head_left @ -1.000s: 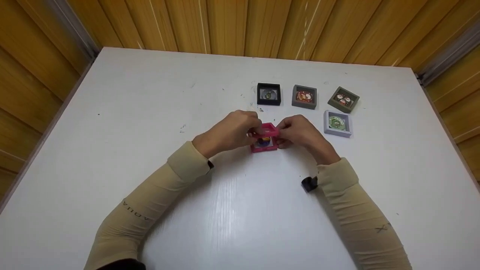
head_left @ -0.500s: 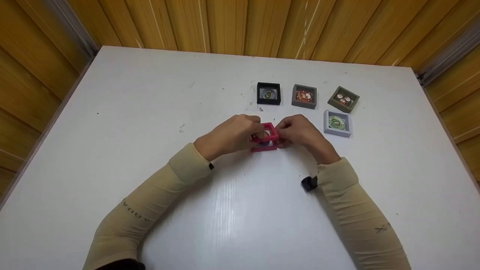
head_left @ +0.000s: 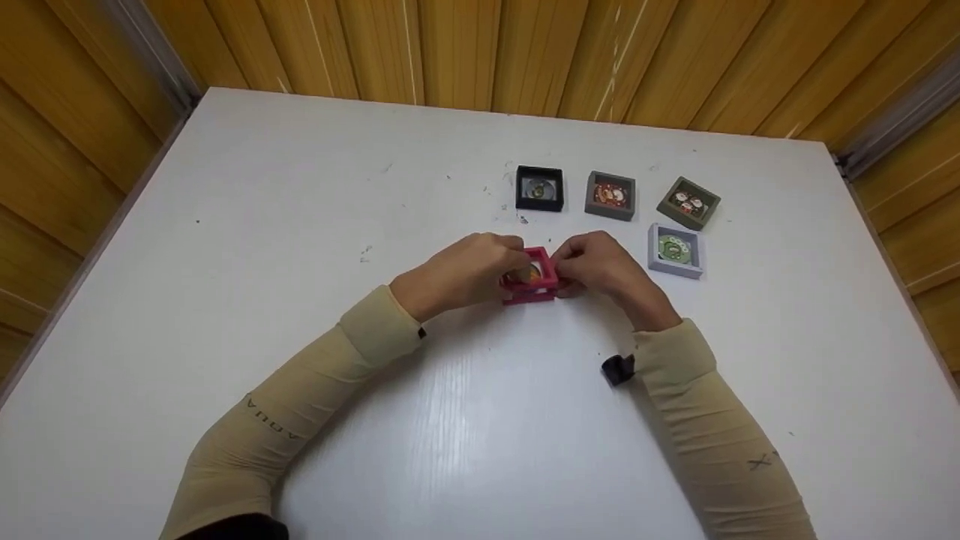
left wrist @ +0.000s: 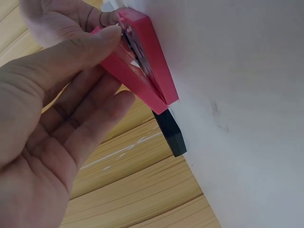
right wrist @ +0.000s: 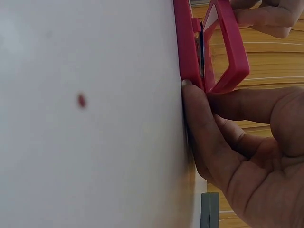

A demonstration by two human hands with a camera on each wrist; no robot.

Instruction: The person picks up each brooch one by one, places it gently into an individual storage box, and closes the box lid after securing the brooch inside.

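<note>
A pink square display frame (head_left: 541,283) in two halves stands on the white table between both hands. In the left wrist view its upper half (left wrist: 134,81) tilts over its lower half (left wrist: 159,61); they meet at the far end and part toward the thumb. Through the window shows a partly hidden item with orange on it (head_left: 534,271). My left hand (head_left: 476,271) pinches the upper half, thumb on its edge. The right hand (head_left: 600,264) grips the frame's right side, a fingertip at the lower half's corner (right wrist: 190,71).
Behind the hands lie a black frame (head_left: 539,208), a grey frame (head_left: 609,215) and an olive frame (head_left: 679,220). A pale lilac frame (head_left: 676,271) sits right of the right hand. Each holds a picture or round piece. Yellow wooden panels (head_left: 450,52) rise past the table (head_left: 315,187).
The pink frame's upper half has come down closer to the lower half, with the left hand pinching it. The right hand has stayed at the frame's right side.
</note>
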